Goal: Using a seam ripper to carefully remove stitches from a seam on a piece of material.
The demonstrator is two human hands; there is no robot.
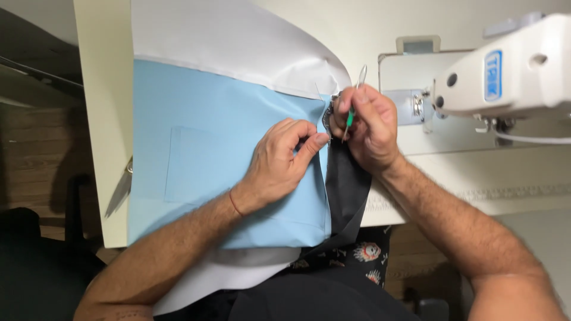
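Note:
A light blue fabric panel [202, 148] with a stitched pocket outline lies over white fabric [232, 41] on the sewing table. A black fabric strip [348, 184] runs along the blue panel's right edge. My left hand [282, 163] rests on the blue fabric and pinches its edge near the seam. My right hand [369, 128] grips a thin tool with a green handle and a clear cap [355, 98], its tip at the seam where blue meets black.
A white sewing machine [511, 71] stands at the right, its needle area [419, 107] just right of my hands. Scissors [121, 190] lie at the table's left edge, partly under the blue fabric. A printed ruler strip [511, 193] runs along the table front.

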